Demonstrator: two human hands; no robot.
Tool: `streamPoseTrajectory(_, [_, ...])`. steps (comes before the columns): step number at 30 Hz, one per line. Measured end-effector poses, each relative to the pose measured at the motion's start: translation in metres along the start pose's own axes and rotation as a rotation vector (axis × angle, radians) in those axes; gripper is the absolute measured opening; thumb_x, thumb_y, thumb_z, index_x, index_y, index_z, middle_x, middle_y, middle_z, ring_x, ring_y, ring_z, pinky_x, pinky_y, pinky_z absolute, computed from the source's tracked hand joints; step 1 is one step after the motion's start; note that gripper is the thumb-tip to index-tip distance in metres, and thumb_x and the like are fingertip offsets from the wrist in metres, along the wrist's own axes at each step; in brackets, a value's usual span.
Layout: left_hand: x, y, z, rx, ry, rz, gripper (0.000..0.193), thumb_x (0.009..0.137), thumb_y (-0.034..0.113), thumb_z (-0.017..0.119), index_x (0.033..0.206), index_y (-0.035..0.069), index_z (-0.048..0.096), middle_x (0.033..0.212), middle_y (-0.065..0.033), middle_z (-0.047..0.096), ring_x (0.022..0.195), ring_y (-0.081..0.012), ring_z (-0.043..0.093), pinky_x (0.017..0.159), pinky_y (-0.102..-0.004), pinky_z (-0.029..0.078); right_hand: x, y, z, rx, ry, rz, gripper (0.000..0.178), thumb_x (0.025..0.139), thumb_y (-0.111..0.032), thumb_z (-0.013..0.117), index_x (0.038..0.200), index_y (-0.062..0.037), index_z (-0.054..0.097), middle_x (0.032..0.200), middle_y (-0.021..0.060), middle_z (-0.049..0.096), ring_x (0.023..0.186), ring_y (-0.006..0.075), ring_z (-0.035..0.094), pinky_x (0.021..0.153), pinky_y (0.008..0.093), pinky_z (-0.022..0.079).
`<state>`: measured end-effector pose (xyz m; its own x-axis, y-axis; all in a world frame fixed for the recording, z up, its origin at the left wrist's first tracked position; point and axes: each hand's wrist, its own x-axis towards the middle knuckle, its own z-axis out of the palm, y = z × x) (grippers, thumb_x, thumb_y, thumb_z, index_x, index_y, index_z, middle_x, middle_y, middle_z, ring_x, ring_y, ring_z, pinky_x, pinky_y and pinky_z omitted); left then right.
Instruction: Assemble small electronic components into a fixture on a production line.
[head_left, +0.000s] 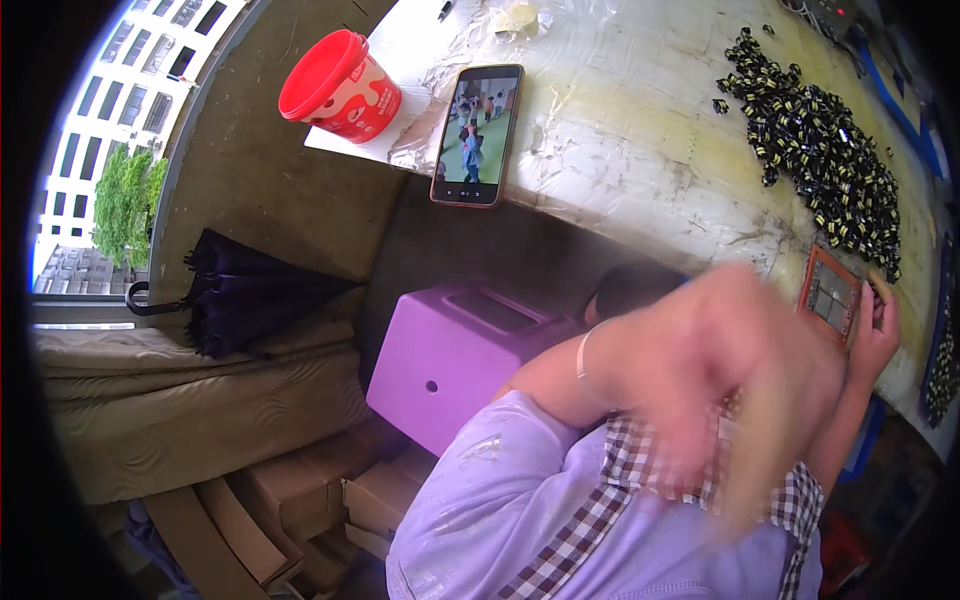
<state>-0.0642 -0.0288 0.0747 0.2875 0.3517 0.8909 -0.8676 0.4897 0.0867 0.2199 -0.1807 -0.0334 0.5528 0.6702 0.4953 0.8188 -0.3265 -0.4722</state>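
My left hand (725, 365) is smeared by motion above my lap, in front of the checked apron (565, 535). Its fingers cannot be made out, nor whether anything is in them. A thin light bracelet (581, 355) circles that wrist. Farther right, at the table's edge, my right hand (876, 338) has its fingers curled against the side of a small orange-framed tray (817, 300) with grey panels inside. A small tan piece (881, 285) shows at those fingertips, too small to name. Just beyond lies a heap of small black-and-yellow parts (835, 150).
On the table (620, 120) lie a phone (478, 135) playing a video and a red tub (345, 90). A purple stool (440, 360) stands below. Left are a dark umbrella (240, 292) and cardboard boxes (300, 480). A blue-edged tray (900, 110) borders the far right.
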Motion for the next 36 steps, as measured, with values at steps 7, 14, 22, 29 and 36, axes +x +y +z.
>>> streamPoseTrajectory(7, [-0.025, -0.046, -0.075, 1.291, 0.45, -0.378, 0.011, 0.081, 0.015, 0.07, 0.077, 0.004, 0.071, 0.066, -0.0019, 0.062, 0.063, -0.0114, 0.053, 0.059, -0.0271, 0.042, -0.001, 0.004, -0.005, -0.016, 0.009, 0.015, 0.02, 0.091, -0.012, 0.062, 0.109, -0.0033, 0.065, 0.073, -0.0007, 0.047, 0.063, 0.0094, 0.039, 0.06, 0.0226, 0.038])
streamPoseTrajectory(14, [-0.038, -0.053, -0.09, 1.448, 0.448, -0.549, 0.018, 0.08, 0.02, 0.072, 0.077, 0.002, 0.068, 0.062, -0.0104, 0.056, 0.058, -0.0216, 0.053, 0.055, -0.0327, 0.043, -0.002, -0.003, -0.006, -0.014, 0.009, 0.017, 0.018, 0.091, -0.011, 0.062, 0.107, -0.0023, 0.065, 0.072, -0.0008, 0.045, 0.063, 0.0096, 0.038, 0.059, 0.0228, 0.037])
streamPoseTrajectory(22, [-0.04, -0.054, -0.09, 1.524, 0.407, -0.522, 0.019, 0.08, 0.022, 0.072, 0.078, 0.004, 0.069, 0.063, -0.0104, 0.057, 0.06, -0.0242, 0.054, 0.056, -0.0355, 0.043, 0.001, -0.009, -0.005, -0.005, 0.02, 0.003, 0.016, 0.091, -0.01, 0.061, 0.105, -0.0022, 0.065, 0.073, -0.0001, 0.045, 0.063, 0.0106, 0.038, 0.06, 0.0241, 0.038])
streamPoseTrajectory(29, [-0.041, -0.054, -0.089, 1.552, 0.387, -0.521, 0.019, 0.08, 0.023, 0.072, 0.078, 0.004, 0.069, 0.063, -0.0099, 0.057, 0.061, -0.0255, 0.054, 0.057, -0.0365, 0.043, 0.0, -0.011, -0.005, -0.003, 0.024, 0.011, 0.016, 0.091, -0.01, 0.061, 0.104, -0.0022, 0.065, 0.072, 0.0, 0.044, 0.063, 0.011, 0.039, 0.06, 0.0245, 0.038])
streamPoseTrajectory(36, [-0.042, -0.055, -0.089, 1.561, 0.365, -0.505, 0.019, 0.08, 0.023, 0.072, 0.078, 0.004, 0.069, 0.063, -0.0101, 0.056, 0.062, -0.0265, 0.054, 0.057, -0.037, 0.043, -0.001, 0.002, -0.006, -0.026, 0.013, -0.015, 0.022, 0.092, -0.013, 0.062, 0.112, -0.006, 0.066, 0.074, -0.0022, 0.048, 0.063, 0.0078, 0.039, 0.059, 0.0217, 0.037])
